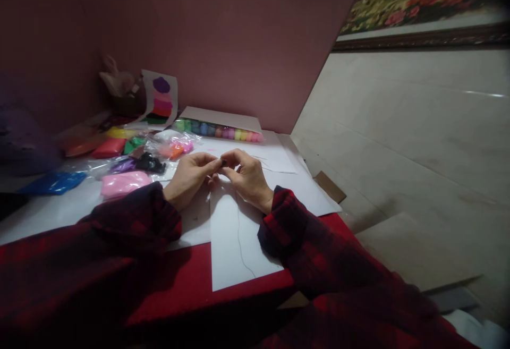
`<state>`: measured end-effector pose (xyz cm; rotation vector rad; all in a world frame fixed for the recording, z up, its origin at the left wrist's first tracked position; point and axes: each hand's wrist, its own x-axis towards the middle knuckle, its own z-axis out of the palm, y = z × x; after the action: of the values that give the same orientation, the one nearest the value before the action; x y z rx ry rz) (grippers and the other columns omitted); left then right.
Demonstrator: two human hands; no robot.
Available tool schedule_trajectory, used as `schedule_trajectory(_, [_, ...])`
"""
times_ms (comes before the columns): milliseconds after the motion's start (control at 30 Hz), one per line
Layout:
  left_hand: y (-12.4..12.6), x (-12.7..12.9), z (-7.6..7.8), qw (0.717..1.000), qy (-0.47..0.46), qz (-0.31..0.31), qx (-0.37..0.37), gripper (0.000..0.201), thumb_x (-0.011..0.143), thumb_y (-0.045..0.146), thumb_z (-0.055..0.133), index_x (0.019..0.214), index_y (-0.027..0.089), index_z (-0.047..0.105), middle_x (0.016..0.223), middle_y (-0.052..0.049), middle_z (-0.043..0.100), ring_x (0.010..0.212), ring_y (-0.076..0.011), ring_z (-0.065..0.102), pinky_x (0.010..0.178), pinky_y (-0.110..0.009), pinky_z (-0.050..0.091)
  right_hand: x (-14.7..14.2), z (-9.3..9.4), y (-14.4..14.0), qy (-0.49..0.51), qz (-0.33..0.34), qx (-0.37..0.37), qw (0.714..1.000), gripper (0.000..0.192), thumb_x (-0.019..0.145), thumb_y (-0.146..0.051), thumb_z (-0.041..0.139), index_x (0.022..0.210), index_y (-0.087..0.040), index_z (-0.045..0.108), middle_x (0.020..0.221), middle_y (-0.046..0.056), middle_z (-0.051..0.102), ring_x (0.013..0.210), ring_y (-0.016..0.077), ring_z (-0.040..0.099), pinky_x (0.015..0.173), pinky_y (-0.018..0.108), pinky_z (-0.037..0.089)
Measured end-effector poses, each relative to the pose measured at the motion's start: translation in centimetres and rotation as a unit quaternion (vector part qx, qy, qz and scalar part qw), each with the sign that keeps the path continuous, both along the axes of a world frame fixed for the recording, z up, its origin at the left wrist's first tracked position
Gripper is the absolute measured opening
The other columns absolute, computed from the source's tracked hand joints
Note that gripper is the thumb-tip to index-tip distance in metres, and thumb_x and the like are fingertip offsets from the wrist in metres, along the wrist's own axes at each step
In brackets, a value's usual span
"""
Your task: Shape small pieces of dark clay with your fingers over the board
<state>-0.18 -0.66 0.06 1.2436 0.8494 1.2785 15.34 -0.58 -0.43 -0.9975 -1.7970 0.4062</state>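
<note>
Between the fingertips of both hands is a small dark piece of modelling clay [223, 163]. My left hand [190, 175] pinches it from one side, thumb and index finger together. My right hand [249, 178] meets it from the other side with bent fingers. Beneath them lies a white sheet of paper [227, 256] with a thin wavy pencil line running down it. Left of my hands are a bag of black clay [150, 162] and a pink clay pack [125, 183]. The clay piece is partly hidden by my fingers.
More clay packs lie to the left, among them a red one [109, 147] and a blue one [59, 183]. A row of coloured clay [219, 130] sits at the back near a propped sheet with coloured shapes [161, 99]. A red cloth [175, 280] covers the table's front edge.
</note>
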Motion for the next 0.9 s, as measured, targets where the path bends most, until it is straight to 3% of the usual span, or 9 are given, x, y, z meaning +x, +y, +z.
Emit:
schedule_trajectory(233, [0.09, -0.03, 0.20, 1.000, -0.030, 0.002, 0.004, 0.037, 0.053, 0.033, 0.094, 0.071, 0.012, 0.069, 0.059, -0.003, 0.067, 0.047, -0.0121, 0.059, 0.048, -0.025, 0.048, 0.08, -0.10, 0.19, 0.008, 0.032, 0.005, 0.999, 0.006, 0.085, -0.021, 0.069, 0.089, -0.019, 0.065, 0.082, 0.000, 0.066, 0.077, 0.0144, 0.060, 0.071, 0.028, 0.050])
schedule_trajectory(433, [-0.09, 0.08, 0.20, 0.999, -0.050, -0.004, 0.003, 0.038, 0.061, 0.041, 0.091, 0.070, 0.011, 0.070, 0.057, -0.003, 0.065, 0.049, -0.0113, 0.059, 0.049, -0.023, 0.047, 0.01, -0.11, 0.08, 0.025, 0.034, 0.010, 0.999, 0.004, 0.086, -0.017, 0.068, 0.089, -0.019, 0.066, 0.082, 0.001, 0.066, 0.076, 0.0143, 0.060, 0.071, 0.029, 0.051])
schedule_trajectory(633, [0.18, 0.06, 0.03, 0.997, -0.075, -0.006, -0.009, 0.034, 0.054, 0.028, 0.094, 0.074, 0.011, 0.072, 0.059, -0.002, 0.066, 0.050, -0.0116, 0.058, 0.049, -0.024, 0.047, 0.03, -0.22, 0.16, 0.030, 0.019, 0.000, 0.999, 0.002, 0.086, -0.019, 0.068, 0.087, -0.020, 0.066, 0.083, 0.001, 0.067, 0.077, 0.0146, 0.061, 0.069, 0.028, 0.052])
schedule_trajectory(800, [-0.06, 0.05, 0.15, 0.998, -0.044, -0.041, -0.012, 0.034, 0.062, 0.035, 0.089, 0.076, 0.010, 0.071, 0.063, -0.005, 0.067, 0.048, -0.0114, 0.057, 0.046, -0.024, 0.045, 0.06, -0.29, 0.31, 0.054, 0.024, -0.003, 0.998, 0.003, 0.086, -0.019, 0.066, 0.088, -0.020, 0.066, 0.085, 0.001, 0.067, 0.077, 0.0143, 0.062, 0.066, 0.027, 0.052])
schedule_trajectory(900, [-0.16, 0.12, 0.33, 0.999, -0.031, -0.016, 0.002, 0.029, 0.059, 0.028, 0.089, 0.074, 0.011, 0.070, 0.062, -0.003, 0.067, 0.048, -0.0117, 0.058, 0.048, -0.024, 0.046, -0.01, -0.15, 0.22, 0.076, 0.022, -0.039, 0.996, 0.003, 0.086, -0.023, 0.066, 0.086, -0.020, 0.065, 0.082, 0.000, 0.066, 0.072, 0.0128, 0.060, 0.062, 0.025, 0.052])
